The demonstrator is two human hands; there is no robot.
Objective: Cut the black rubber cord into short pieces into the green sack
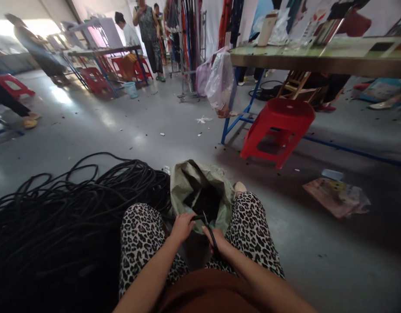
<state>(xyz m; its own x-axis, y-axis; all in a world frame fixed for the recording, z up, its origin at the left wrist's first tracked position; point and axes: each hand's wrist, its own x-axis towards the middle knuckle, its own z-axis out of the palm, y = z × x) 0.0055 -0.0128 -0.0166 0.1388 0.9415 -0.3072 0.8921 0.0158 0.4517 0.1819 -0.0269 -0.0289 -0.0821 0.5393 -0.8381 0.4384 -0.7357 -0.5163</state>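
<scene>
Between my knees stands a pale green woven sack, its mouth open, with dark pieces inside. My left hand is closed around a black cord, whose short end points right over the sack's near rim. In my right hand is a pair of scissors with dark handles, fingers wrapped around them. The blades reach up to the cord near its end; whether they touch it I cannot tell. A large heap of black cord lies on the floor to the left of my legs.
A red plastic stool stands ahead right, beside a table with blue legs. A clear plastic bag hangs at the table's corner. On the floor at right lies a plastic-wrapped packet. Several people are around tables and a rack farther back.
</scene>
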